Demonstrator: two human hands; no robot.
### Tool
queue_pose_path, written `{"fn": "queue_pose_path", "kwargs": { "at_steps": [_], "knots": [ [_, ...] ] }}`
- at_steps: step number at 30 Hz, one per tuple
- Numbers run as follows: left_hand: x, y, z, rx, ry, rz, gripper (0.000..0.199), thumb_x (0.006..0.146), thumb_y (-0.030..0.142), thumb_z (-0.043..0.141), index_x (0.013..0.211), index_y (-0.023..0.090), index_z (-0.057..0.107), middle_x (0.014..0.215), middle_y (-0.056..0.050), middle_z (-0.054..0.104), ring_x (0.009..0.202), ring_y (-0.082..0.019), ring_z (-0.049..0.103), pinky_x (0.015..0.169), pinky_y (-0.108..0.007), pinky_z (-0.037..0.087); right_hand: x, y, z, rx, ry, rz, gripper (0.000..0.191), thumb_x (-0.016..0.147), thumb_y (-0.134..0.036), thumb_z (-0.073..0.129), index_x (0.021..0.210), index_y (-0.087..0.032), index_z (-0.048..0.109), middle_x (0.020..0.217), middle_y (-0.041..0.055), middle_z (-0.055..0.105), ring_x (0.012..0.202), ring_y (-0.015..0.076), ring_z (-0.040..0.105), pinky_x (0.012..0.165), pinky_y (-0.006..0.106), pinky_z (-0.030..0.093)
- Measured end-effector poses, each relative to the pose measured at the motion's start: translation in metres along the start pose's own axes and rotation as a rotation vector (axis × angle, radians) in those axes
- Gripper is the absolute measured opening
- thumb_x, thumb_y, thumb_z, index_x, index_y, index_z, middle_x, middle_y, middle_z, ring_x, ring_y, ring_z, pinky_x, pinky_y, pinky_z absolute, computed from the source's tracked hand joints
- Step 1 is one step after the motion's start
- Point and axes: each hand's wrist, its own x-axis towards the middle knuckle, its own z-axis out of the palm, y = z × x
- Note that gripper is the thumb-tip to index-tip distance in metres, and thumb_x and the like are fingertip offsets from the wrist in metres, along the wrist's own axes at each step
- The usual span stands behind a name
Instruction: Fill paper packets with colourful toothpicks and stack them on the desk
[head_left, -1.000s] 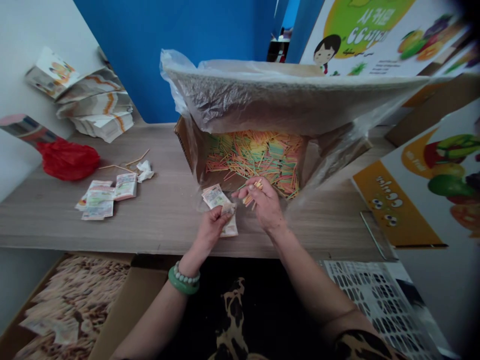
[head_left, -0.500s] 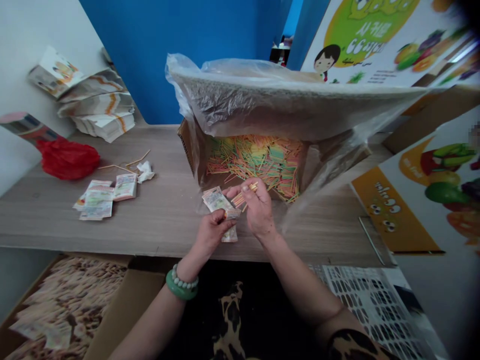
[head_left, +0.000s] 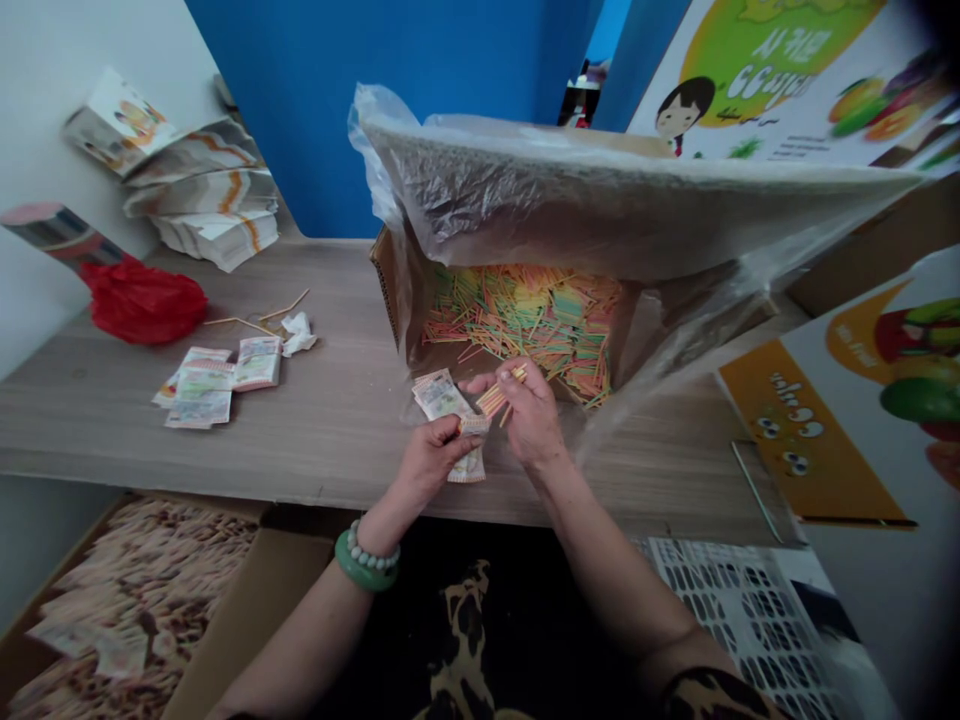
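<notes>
Several loose packets (head_left: pixel 201 392) are lying well left of my left hand (head_left: pixel 431 455), which is pinching one small packet (head_left: pixel 474 427). Just right of it, my right hand (head_left: pixel 531 415) is clutching thin sticks (head_left: pixel 499 396); the plastic-lined box (head_left: pixel 525 205) is standing just beyond. I'm risking sticks slipping onto the worktop (head_left: pixel 330 400) if my grip is loosening, since one is splaying out of line. Both forearms are angling inward, the right hand curling leftward.

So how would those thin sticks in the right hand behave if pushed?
The sticks in the right hand look straight, so probably fairly stiff. Being so thin, each is likely light. No band shows, so they may slide apart.
</notes>
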Motion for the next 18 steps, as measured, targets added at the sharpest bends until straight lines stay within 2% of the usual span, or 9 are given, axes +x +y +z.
{"fn": "queue_pose_path", "kwargs": {
  "at_steps": [2, 7, 9, 11, 14, 18],
  "knots": [
    [0.002, -0.001, 0.0, 0.007, 0.004, 0.003, 0.04, 0.07, 0.041, 0.072, 0.058, 0.018, 0.041, 0.06, 0.004, 0.033, 0.058, -0.009, 0.029, 0.054, -0.024, 0.025, 0.002, -0.002, 0.0, -0.019, -0.001, 0.015, 0.028, 0.087, -0.05, 0.058, 0.092, -0.027, 0.042, 0.079, -0.0024, 0.07, 0.073, 0.0173, 0.067, 0.069, 0.032, 0.053],
    [0.005, -0.004, 0.0, -0.014, 0.005, 0.01, 0.038, 0.07, 0.04, 0.073, 0.058, 0.017, 0.045, 0.059, 0.004, 0.036, 0.058, -0.009, 0.03, 0.054, -0.024, 0.025, -0.002, 0.001, 0.001, -0.058, -0.07, 0.021, 0.023, 0.089, -0.046, 0.058, 0.09, -0.028, 0.045, 0.077, -0.0032, 0.069, 0.068, 0.0161, 0.064, 0.068, 0.032, 0.052],
    [0.005, -0.005, 0.0, -0.056, 0.021, 0.005, 0.036, 0.069, 0.04, 0.074, 0.059, 0.016, 0.05, 0.059, 0.004, 0.04, 0.058, -0.009, 0.034, 0.055, -0.024, 0.029, -0.004, 0.003, 0.0, -0.079, -0.124, 0.035, 0.02, 0.089, -0.045, 0.058, 0.089, -0.027, 0.048, 0.077, -0.0027, 0.069, 0.074, 0.0171, 0.066, 0.076, 0.034, 0.054],
    [0.007, -0.006, 0.0, -0.105, 0.028, -0.016, 0.034, 0.067, 0.042, 0.076, 0.061, 0.016, 0.054, 0.06, 0.003, 0.042, 0.058, -0.009, 0.036, 0.056, -0.024, 0.032, -0.004, 0.007, -0.002, -0.096, -0.18, 0.043, 0.018, 0.089, -0.042, 0.059, 0.087, -0.027, 0.051, 0.078, -0.0018, 0.07, 0.091, 0.0184, 0.068, 0.09, 0.038, 0.052],
    [0.013, -0.007, 0.001, -0.105, 0.001, -0.005, 0.034, 0.069, 0.044, 0.075, 0.065, 0.015, 0.059, 0.063, 0.002, 0.047, 0.061, -0.01, 0.04, 0.059, -0.025, 0.034, 0.0, 0.014, -0.008, -0.161, -0.244, 0.077, 0.016, 0.089, -0.039, 0.059, 0.085, -0.025, 0.056, 0.093, 0.0006, 0.074, 0.111, 0.0186, 0.064, 0.105, 0.041, 0.045],
    [0.027, -0.008, 0.002, -0.139, -0.052, 0.055, 0.038, 0.075, 0.051, 0.072, 0.074, 0.013, 0.068, 0.075, -0.002, 0.06, 0.073, -0.013, 0.051, 0.07, -0.027, 0.041, 0.011, 0.015, -0.02, -0.297, -0.304, 0.104, 0.015, 0.087, -0.038, 0.06, 0.087, -0.023, 0.064, 0.123, 0.0034, 0.07, 0.12, 0.0193, 0.061, 0.11, 0.042, 0.041]
  ]
}}
